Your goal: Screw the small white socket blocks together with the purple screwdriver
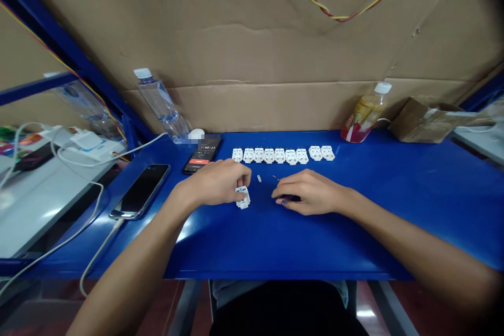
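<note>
On our left, a phone is lying on the blue table with a white cable plugged into its near end. Farther back, a clear bottle is standing near a second phone with its screen lit. Our left hand is gripping a white plastic piece between thumb and fingers, near the middle of the table. Behind our hands, a row of similar pieces is running rightward, seven together, then two slightly apart. Between our hands, a small white part is lying loose. Our right hand is curling over a dark object; we cannot tell whether it is gripping it. Farther right, a drink bottle is standing just beside a cardboard box.
</note>
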A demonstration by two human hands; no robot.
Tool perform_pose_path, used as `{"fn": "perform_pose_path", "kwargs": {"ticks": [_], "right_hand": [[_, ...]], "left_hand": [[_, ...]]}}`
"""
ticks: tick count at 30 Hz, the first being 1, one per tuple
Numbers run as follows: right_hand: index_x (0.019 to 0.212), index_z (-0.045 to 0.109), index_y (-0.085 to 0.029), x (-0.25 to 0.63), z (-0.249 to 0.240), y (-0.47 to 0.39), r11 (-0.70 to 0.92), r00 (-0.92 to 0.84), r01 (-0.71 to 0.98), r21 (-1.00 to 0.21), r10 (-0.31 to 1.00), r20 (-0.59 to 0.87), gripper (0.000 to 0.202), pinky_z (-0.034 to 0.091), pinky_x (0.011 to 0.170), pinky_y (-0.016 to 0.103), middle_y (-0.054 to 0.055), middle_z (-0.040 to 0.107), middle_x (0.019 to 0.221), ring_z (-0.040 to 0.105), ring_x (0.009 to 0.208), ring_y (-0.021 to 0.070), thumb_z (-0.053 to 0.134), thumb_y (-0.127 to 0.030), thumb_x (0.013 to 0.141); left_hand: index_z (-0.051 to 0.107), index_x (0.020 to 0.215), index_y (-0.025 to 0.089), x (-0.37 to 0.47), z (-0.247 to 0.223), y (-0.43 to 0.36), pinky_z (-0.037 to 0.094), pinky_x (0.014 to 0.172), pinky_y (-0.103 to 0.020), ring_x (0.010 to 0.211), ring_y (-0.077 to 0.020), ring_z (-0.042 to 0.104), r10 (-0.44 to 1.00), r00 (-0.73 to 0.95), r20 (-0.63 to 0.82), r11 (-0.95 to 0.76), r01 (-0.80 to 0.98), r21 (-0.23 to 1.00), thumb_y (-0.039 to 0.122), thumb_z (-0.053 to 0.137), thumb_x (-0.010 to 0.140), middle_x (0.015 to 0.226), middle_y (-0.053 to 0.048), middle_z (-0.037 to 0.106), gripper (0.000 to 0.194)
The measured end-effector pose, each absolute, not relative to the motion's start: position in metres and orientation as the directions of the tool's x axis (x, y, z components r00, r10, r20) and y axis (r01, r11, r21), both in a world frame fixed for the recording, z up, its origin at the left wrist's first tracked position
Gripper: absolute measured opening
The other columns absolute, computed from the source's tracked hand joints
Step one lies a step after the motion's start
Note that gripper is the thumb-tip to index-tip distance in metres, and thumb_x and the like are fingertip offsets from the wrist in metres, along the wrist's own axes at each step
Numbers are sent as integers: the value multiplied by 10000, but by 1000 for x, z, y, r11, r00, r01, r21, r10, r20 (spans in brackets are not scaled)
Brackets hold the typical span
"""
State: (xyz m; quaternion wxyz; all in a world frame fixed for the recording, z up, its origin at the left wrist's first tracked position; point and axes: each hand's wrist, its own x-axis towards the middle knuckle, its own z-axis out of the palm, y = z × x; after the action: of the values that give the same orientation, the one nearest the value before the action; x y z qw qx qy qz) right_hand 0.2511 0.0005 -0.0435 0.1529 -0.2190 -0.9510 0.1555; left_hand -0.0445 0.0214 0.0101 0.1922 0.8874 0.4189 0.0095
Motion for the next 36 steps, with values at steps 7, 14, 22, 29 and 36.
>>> {"fn": "perform_pose_path", "kwargs": {"ticks": [7,14,22,29,36], "right_hand": [[1172,807,-225,252,-41,2,855,-844,397,-334,483,234,216,547,739,312,45,865,1060,804,867,186,638,-187,1044],[1160,812,-221,252,-41,3,845,-838,409,-343,497,225,221,545,725,325,52,866,1058,805,854,197,636,-188,1031],[1162,813,-223,252,-41,3,840,-832,420,-343,508,225,220,542,724,322,58,865,1058,795,839,193,628,-206,1044],[1176,809,-217,252,-40,2,838,-833,424,-343,509,216,221,563,747,315,57,861,1092,804,868,191,638,-192,1037],[1174,809,-220,253,-42,3,846,-834,416,-333,501,230,224,554,736,311,55,854,1092,784,842,180,638,-189,1033]], "left_hand": [[752,952,250,-70,9,36,445,721,-355,836,-274,695,884,449,-127,-439,893,99,208,797,821,966,-68,767,145],[777,1063,243,-78,-2,59,526,790,-388,940,-316,726,911,411,-23,-410,912,25,195,722,884,1077,-120,786,193],[798,1173,229,-82,-13,75,557,853,-394,1077,-319,715,901,423,94,-426,905,6,170,665,942,1239,-142,773,274],[780,1204,184,-82,-21,84,565,921,-421,1118,-320,726,894,426,139,-438,897,65,154,615,983,1254,-149,785,277],[736,1336,162,-84,-29,88,551,1080,-448,1227,-303,714,870,442,220,-474,873,119,132,584,997,1368,-161,749,373]]}}
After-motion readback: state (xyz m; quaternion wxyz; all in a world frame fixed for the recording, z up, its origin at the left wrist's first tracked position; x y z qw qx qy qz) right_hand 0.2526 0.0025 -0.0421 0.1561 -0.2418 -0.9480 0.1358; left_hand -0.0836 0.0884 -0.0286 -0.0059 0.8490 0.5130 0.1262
